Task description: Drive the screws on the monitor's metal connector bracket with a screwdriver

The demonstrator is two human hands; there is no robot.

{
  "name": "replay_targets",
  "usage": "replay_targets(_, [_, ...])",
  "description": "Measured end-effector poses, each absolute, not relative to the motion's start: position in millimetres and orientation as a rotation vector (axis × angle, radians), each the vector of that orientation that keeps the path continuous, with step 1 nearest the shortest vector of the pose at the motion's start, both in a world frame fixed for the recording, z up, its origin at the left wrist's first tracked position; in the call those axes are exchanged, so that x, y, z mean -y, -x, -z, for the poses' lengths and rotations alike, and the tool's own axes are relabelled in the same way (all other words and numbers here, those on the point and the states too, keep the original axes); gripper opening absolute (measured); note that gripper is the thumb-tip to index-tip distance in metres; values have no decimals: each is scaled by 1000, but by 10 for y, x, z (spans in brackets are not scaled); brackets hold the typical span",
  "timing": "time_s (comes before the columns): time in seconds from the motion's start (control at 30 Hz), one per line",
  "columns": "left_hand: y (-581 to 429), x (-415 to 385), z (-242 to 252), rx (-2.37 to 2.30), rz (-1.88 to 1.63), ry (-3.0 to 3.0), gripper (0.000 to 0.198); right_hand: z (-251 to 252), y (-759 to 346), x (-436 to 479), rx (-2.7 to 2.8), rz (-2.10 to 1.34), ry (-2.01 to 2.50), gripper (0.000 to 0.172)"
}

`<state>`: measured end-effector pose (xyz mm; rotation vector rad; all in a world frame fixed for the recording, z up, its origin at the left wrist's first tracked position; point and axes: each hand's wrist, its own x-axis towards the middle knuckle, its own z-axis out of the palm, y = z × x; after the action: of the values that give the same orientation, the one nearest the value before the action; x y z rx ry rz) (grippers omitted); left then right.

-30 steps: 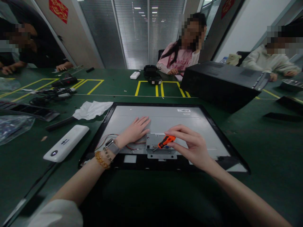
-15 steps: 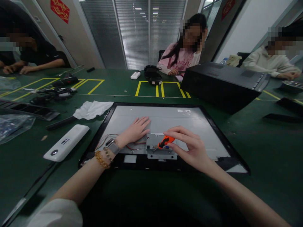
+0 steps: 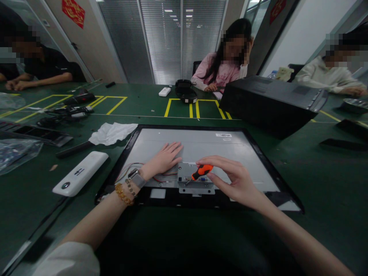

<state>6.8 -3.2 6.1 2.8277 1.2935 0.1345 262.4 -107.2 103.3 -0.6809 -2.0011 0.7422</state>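
The left hand (image 3: 167, 157) lies spread on the panel (image 3: 178, 135) on the tabletop (image 3: 304, 165); the right hand (image 3: 234, 178) pinches the screwdriver (image 3: 202, 171), tilted over the metal bracket (image 3: 197, 189) at the panel's near middle. Good work likely wants light, even pressure straight along the screwdriver.

Dim, greyish light, small bright spots (image 3: 189, 10) on glass (image 3: 165, 42), wide-angle stretch toward edges

The display panel (image 3: 207, 147) lies on the surface (image 3: 324, 176): bracket (image 3: 197, 189) on near edge, power bank (image 3: 82, 173) left, housing (image 3: 267, 105) right-rear.
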Motion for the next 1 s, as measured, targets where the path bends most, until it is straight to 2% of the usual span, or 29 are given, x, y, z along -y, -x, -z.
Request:
replay_targets(0.23, [-47,5,1,-1278,-171,-2848,54,-971,-2604,1017,1980,-611,724,20])
replay_targets(0.43, [-35,3,17,-1264,-186,-2840,55,-925,-2625,1000,2077,-492,792,10])
replay_targets(0.77, [-45,18,-13,-1273,-170,-2840,56,-829,-2703,1014,2234,-357,973,15])
replay_targets(1.0, [-37,13,2,-1262,-187,-2846,57,-902,-2681,1019,2224,-447,1013,6])
